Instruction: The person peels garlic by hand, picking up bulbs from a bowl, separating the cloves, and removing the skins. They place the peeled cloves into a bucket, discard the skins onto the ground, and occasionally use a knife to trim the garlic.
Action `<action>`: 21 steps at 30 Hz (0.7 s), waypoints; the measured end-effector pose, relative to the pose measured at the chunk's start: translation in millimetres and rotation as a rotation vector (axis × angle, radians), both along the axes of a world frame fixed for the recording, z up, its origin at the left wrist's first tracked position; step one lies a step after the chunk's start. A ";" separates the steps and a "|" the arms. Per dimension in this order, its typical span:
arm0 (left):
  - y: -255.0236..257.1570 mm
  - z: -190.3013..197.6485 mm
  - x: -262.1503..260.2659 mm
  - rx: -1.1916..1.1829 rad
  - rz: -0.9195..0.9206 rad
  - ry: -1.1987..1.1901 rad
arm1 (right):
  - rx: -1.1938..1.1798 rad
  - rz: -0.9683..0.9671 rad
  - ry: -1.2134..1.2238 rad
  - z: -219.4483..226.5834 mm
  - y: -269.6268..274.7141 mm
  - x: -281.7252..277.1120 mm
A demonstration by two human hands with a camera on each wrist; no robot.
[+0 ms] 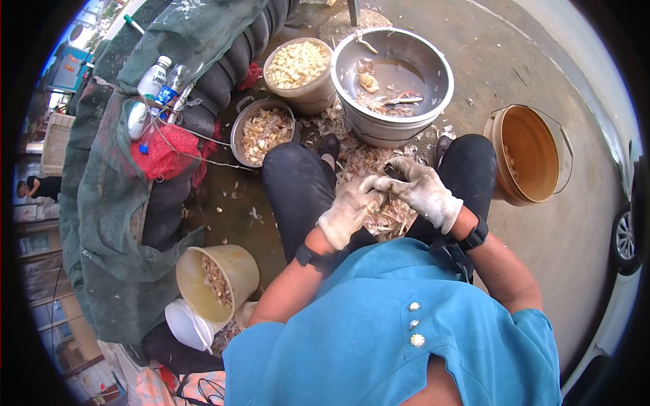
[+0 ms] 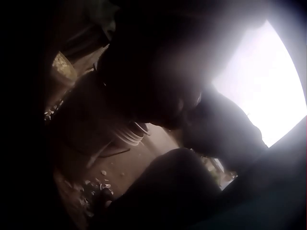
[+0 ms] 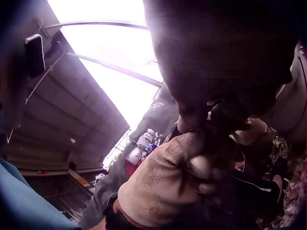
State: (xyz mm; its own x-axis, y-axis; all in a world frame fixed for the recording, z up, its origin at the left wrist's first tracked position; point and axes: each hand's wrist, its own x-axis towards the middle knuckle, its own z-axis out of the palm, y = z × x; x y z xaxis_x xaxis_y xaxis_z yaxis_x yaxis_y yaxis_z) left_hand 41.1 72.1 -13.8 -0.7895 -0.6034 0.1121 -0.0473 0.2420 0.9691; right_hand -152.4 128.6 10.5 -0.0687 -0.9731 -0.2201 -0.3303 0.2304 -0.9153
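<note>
Both hands wear pale, soiled knit gloves and meet over the lap. In the head view the left hand (image 1: 352, 208) comes from the left with bent fingers. Its fingertips meet those of the right hand (image 1: 426, 193), whose thumb reaches across to it. A pale rounded garlic clove (image 3: 198, 167) shows at the left hand's curled fingers in the right wrist view. What the right hand's fingers hold, I cannot tell; a dark gap shows between its thumb and forefinger. Below the hands lies a heap of papery garlic skins (image 1: 389, 220). The left wrist view is mostly dark.
Ahead stands a metal basin (image 1: 437, 101) with some water. Left of it are a tub of peeled cloves (image 1: 296, 64) and a pot of unpeeled ones (image 1: 267, 135). A brown bucket (image 1: 497, 159) stands right, a tilted cream bucket (image 1: 247, 271) left. Bottles (image 1: 152, 81) lie on green netting (image 1: 101, 237).
</note>
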 end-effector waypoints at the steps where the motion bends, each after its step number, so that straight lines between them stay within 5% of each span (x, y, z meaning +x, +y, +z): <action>1: -1.6 -5.2 1.1 0.049 -0.043 -0.023 | 0.100 0.031 -0.030 9.7 -2.0 2.7; 4: 0.1 2.0 -1.1 0.370 -0.054 -0.109 | 0.138 0.026 0.028 14.1 -4.5 6.5; 6: -0.2 3.3 -3.8 0.055 -0.061 -0.185 | 0.236 0.056 0.101 21.8 -5.3 4.9; 10: -0.3 -17.7 -1.6 -0.113 -0.019 -0.360 | 0.120 -0.031 0.150 3.9 0.2 6.5; 12: -0.6 -20.7 1.6 -0.890 -0.023 -0.203 | 0.210 -0.117 -0.450 5.7 0.7 7.3; 13: 0.4 -27.0 0.0 -0.888 -0.025 -0.203 | 0.212 -0.119 -0.451 7.2 1.6 6.5; 15: 1.4 -30.9 -8.6 -0.207 0.061 0.106 | 0.293 -0.160 -0.613 11.3 4.2 3.0; 16: -1.3 -24.2 -8.9 -0.204 0.059 0.106 | 0.295 -0.162 -0.613 12.7 4.3 0.0; 18: -7.1 -7.1 -5.6 -0.607 0.012 -0.063 | 0.464 -0.106 -0.711 13.6 4.1 -7.2; 19: -6.4 -10.0 -5.5 -0.606 0.012 -0.064 | 0.439 -0.118 -0.933 3.5 6.0 -9.7; 21: -5.7 -17.9 -6.0 -0.112 0.060 -0.093 | 0.469 -0.143 -1.026 -1.0 5.2 -9.8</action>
State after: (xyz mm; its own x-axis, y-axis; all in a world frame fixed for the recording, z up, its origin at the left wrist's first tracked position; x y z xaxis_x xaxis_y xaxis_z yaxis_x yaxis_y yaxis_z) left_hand 35.2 66.4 -31.7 -0.7624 -0.6379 0.1091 -0.1537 0.3422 0.9270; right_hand -162.2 133.8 9.4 0.2503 -0.7773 -0.5771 0.5823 0.5971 -0.5517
